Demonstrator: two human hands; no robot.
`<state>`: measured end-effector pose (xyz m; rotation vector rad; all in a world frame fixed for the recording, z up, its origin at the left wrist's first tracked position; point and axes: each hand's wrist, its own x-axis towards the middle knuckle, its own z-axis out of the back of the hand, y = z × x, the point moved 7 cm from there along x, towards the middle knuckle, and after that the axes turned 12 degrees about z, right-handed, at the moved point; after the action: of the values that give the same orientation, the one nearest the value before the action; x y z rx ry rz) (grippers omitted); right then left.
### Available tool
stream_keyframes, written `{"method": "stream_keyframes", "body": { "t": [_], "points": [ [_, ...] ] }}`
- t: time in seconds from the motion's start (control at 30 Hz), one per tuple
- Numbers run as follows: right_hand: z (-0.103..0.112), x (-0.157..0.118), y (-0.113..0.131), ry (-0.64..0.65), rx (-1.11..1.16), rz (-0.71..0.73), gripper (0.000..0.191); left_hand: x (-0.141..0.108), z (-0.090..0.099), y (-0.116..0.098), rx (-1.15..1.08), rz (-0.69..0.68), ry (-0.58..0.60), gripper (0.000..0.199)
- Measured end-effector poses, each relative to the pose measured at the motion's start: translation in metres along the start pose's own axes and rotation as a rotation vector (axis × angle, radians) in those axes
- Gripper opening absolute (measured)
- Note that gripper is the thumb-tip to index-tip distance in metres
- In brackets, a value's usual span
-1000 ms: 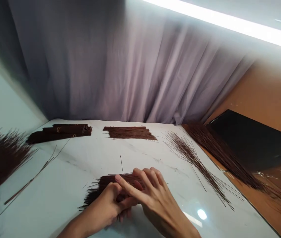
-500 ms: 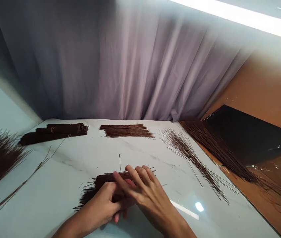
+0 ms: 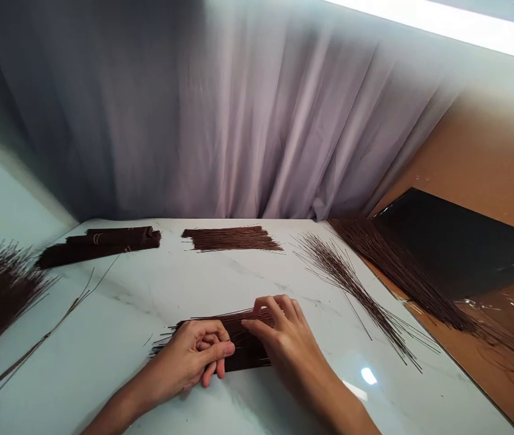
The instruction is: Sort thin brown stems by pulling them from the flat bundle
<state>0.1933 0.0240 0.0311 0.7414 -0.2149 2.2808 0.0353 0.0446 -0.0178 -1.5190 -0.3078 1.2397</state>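
Curtains (image 3: 248, 121) hang behind the white worktop (image 3: 221, 278), where a dark stick bundle (image 3: 248, 352) lies. Over it, the left hand (image 3: 196, 353) has its grip closed, any contents hidden, and the right hand (image 3: 288, 331) curves open.

No text, label, brand, number or sign can be read anywhere in view, from twelve o'clock round to six and back.

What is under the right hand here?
Dark thin sticks run in beneath the right hand; how far they continue there is hidden by it.
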Motion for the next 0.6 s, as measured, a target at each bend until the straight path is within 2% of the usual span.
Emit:
{"method": "stream_keyframes", "body": {
  "t": [0.1, 0.27, 0.37, 0.47, 0.6],
  "points": [
    [0.010, -0.011, -0.022, 0.043, 0.231, -0.143, 0.028, -0.001, 0.000, 0.002, 0.008, 0.008, 0.025, 0.034],
    [0.013, -0.034, -0.061, 0.121, 0.711, -0.528, 0.032, -0.004, 0.007, -0.001, 0.044, -0.058, -0.025, 0.031],
    [0.013, -0.035, -0.068, 0.101, 0.870, -0.570, 0.034, -0.003, 0.010, -0.001, 0.046, -0.079, -0.029, 0.030],
    [0.014, -0.036, -0.075, 0.052, 0.890, -0.616, 0.037, -0.001, 0.011, 0.001, 0.046, -0.068, -0.020, 0.030],
    [0.006, -0.041, -0.076, 0.065, 0.943, -0.682, 0.040, -0.001, 0.011, 0.001, 0.051, -0.068, -0.015, 0.031]
  ]
}}
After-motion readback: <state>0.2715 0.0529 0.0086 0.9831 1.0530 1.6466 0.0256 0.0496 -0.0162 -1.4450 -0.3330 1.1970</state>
